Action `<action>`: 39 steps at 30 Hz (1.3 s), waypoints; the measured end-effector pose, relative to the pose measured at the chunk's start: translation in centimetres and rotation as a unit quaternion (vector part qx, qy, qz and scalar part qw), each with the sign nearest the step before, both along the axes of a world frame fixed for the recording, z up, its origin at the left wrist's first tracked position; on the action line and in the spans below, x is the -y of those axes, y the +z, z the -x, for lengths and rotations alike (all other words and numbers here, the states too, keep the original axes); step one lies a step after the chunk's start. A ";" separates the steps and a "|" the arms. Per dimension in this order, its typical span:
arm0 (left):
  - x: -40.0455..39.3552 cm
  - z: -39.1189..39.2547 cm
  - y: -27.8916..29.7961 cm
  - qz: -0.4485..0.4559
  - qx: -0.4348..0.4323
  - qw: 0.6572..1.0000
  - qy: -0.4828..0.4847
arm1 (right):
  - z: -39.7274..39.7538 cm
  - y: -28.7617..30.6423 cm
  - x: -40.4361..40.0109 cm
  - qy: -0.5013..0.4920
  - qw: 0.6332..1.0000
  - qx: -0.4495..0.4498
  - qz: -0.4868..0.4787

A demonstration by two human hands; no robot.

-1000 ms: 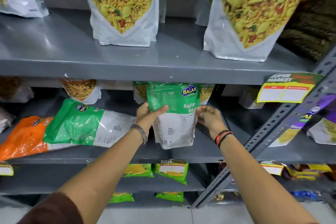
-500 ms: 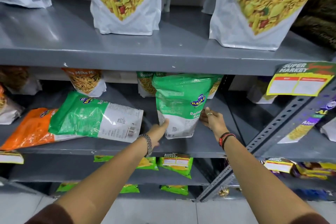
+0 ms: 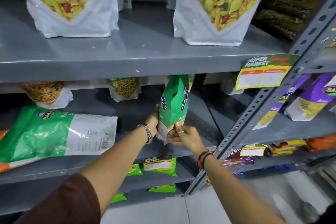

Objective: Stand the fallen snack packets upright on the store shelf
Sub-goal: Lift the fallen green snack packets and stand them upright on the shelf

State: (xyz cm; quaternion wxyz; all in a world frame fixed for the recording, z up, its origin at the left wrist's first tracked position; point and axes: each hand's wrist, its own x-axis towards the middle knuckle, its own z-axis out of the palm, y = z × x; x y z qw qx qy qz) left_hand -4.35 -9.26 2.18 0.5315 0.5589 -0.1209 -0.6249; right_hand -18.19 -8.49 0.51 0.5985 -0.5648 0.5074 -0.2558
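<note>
A green snack packet (image 3: 174, 102) is upright on the middle shelf (image 3: 127, 165), turned edge-on towards me. My left hand (image 3: 153, 120) grips its lower left side. My right hand (image 3: 183, 135) pinches its clear bottom corner from the right. A second green and white packet (image 3: 60, 132) lies flat on the same shelf to the left. It rests partly on an orange packet (image 3: 4, 166) that also lies flat at the far left edge.
Upright packets stand at the back of the middle shelf (image 3: 123, 88). Two large white snack bags (image 3: 72, 2) stand on the shelf above. A slotted metal upright (image 3: 254, 120) with a price tag (image 3: 263, 72) runs diagonally on the right. Purple packets (image 3: 309, 100) fill the neighbouring shelf.
The green packet has turned from facing me to edge-on and moved deeper onto the shelf. My right hand shifted from its right side to its bottom corner. The camera moved closer.
</note>
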 end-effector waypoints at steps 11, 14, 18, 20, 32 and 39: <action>-2.9 -3.2 -1.1 -0.062 0.171 0.983 -0.014 | 3.5 0.6 3.4 -0.137 0.990 -0.039 0.016; -4.9 -2.9 -0.8 -0.067 0.182 0.979 -0.067 | 2.7 2.1 5.7 -0.183 0.983 0.022 -0.001; -6.2 -0.9 -0.6 -0.070 0.139 0.972 -0.176 | 0.8 4.0 6.5 -0.144 0.984 0.059 -0.090; -6.0 0.2 -0.4 -0.071 0.131 0.972 -0.181 | 0.2 4.0 6.0 -0.117 0.986 0.058 -0.101; -1.9 1.7 0.5 -0.030 0.245 0.956 -0.161 | 4.2 3.4 3.1 -0.114 0.985 0.113 -0.060; -0.8 2.5 0.0 -0.030 0.269 0.952 -0.143 | 4.7 1.8 4.4 -0.150 0.982 0.088 -0.068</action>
